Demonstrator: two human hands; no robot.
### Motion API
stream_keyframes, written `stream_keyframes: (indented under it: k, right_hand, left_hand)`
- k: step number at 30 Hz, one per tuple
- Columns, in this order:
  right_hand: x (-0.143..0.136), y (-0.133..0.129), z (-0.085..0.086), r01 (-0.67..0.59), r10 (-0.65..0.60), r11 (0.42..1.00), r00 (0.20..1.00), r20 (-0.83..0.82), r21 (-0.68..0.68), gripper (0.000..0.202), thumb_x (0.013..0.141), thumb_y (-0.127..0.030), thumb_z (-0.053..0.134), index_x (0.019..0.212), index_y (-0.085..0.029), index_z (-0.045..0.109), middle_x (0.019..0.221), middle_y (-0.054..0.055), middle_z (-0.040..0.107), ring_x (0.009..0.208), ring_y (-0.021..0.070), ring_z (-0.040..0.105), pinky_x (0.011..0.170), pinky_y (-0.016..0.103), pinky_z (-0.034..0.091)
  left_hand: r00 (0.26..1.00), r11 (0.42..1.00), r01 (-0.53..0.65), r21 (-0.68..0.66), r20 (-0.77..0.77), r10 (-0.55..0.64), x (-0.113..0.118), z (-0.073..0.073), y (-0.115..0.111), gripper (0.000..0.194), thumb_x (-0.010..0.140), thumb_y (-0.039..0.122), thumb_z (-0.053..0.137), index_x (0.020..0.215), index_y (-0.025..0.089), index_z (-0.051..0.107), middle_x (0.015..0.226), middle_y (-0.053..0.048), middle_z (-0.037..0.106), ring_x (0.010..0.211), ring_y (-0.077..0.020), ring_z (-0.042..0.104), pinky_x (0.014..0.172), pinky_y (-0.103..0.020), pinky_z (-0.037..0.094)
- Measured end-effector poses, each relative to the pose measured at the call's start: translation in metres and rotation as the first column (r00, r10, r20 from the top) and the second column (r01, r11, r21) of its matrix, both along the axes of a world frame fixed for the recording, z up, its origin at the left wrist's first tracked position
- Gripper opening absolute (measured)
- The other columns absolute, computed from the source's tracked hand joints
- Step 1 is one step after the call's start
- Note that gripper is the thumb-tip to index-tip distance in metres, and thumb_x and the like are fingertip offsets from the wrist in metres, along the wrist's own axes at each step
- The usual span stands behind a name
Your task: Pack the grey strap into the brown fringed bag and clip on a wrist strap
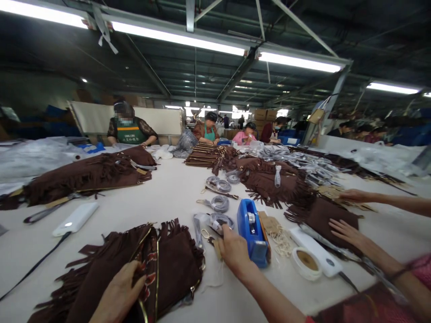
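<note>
My left hand [119, 291] grips the open top edge of a brown fringed suede bag [168, 264] that lies on the white table [168, 188] in front of me. The bag's patterned lining and gold zipper show at the opening. My right hand [234, 251] reaches forward and closes on small scissors and a clear wrapped strap [212, 229], right beside a blue tape dispenser [252, 231].
A co-worker's two hands [346, 233] rest on another brown bag at the right. A tape roll [306, 262], a white power bank [76, 218], grey strap coils [220, 202] and piles of fringed bags [84, 177] cover the table. Several seated people work at the far end.
</note>
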State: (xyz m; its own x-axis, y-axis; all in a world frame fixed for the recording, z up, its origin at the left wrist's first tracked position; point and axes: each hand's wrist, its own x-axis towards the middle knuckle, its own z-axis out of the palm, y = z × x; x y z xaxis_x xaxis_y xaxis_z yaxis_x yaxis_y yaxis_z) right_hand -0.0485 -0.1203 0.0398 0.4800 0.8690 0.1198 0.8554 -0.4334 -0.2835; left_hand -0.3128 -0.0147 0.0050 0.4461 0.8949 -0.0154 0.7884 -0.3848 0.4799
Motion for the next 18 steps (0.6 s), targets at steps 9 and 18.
stream_keyframes:
  k: [9,18]
  right_hand:
    - [0.029,0.041,-0.009,-0.019,0.022,0.999,0.996,0.086,-0.043,0.023,0.071,-0.007,0.049,0.089,-0.010,0.064,0.096,0.016,0.064,0.085,0.0234,0.062,0.070,0.030,0.042]
    - [0.015,-0.015,0.019,-0.102,0.157,0.964,0.964,-0.215,0.244,0.013,0.069,-0.027,0.057,0.075,-0.017,0.063,0.070,0.000,0.057,0.067,0.0132,0.051,0.061,0.022,0.036]
  left_hand:
    - [0.966,0.854,0.114,0.507,-0.256,0.023,0.021,-0.009,-0.023,0.032,0.080,0.016,0.034,0.096,0.017,0.062,0.100,-0.010,0.066,0.105,-0.0300,0.051,0.087,-0.047,0.035]
    - [0.818,0.970,0.078,-0.228,0.571,0.068,0.071,0.014,-0.051,0.030,0.076,0.045,0.043,0.076,0.023,0.064,0.081,-0.003,0.067,0.083,-0.0224,0.059,0.076,-0.032,0.045]
